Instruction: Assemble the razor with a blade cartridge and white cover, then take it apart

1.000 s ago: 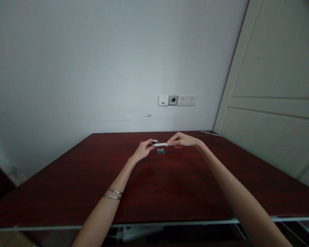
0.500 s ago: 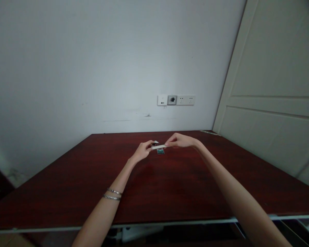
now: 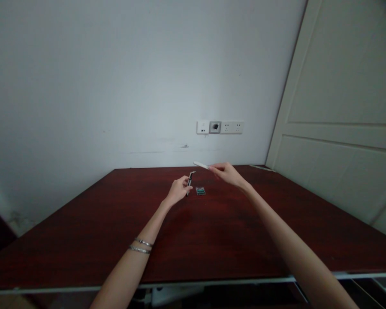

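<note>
My left hand is closed around a slim black-and-white tool, held nearly upright. Its bent, pale tip points right above my fingers; what kind of tool it is I cannot make out. Higher up and to the right, my right hand pinches one end of a thin white stick, whose free end points left and slightly up, apart from the tool. On the table just right of my left hand lies a small clear square case with something teal inside.
A dark red wooden table spreads under both arms, its pale front edge near me. Behind it rises a white wall with a row of sockets. A white panelled door stands at the right.
The white stick, earlier spanning both hands, has come away from the left hand and risen with my right hand. The tool in my left hand now stands more upright and shows more.
</note>
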{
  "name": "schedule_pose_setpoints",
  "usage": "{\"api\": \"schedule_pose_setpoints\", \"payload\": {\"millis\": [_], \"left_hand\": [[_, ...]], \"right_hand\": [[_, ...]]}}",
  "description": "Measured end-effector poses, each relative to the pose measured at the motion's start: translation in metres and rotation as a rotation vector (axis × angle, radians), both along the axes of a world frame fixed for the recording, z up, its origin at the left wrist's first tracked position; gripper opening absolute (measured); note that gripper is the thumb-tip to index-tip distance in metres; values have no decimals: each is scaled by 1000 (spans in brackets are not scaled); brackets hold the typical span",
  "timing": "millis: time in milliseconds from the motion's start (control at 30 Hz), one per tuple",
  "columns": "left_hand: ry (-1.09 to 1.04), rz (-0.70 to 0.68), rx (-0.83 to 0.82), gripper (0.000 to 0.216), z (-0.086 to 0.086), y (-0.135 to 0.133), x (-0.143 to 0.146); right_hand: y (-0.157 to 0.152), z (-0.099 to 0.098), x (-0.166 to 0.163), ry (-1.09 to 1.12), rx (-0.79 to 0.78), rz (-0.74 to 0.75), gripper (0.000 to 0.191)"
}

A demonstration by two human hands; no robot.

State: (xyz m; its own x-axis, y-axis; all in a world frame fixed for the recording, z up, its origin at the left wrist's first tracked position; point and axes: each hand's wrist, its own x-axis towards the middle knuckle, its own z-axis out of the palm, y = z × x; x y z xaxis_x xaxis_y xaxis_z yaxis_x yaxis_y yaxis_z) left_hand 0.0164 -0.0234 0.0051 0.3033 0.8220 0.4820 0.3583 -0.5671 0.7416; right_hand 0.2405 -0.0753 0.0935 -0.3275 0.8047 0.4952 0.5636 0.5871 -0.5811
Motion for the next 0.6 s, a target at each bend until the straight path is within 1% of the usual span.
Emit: {"api": "schedule_pose_setpoints", "payload": {"millis": [67,167,233,367,533,600], "left_hand": [[-5,46,-21,21,-2,1,3],[-15,78,-60,21,-2,-2,6],[-39,56,-102,22,0,-5,8],[-104,-12,-171,22,3,-9,9],[-127,-29,-183,19,4,-9,9],[-135,-48,-185,19,3,-9,9]], "right_hand": [[5,-9,-6,29,40,-25,49],[13,-23,-13,15,13,51,47],[18,-31,-15,26,-7,58,47],[23,-40,-12,109,13,-28,51],[21,-47,-16,161,-16,18,48],[23,-49,-16,184,-22,-3,48]]}}
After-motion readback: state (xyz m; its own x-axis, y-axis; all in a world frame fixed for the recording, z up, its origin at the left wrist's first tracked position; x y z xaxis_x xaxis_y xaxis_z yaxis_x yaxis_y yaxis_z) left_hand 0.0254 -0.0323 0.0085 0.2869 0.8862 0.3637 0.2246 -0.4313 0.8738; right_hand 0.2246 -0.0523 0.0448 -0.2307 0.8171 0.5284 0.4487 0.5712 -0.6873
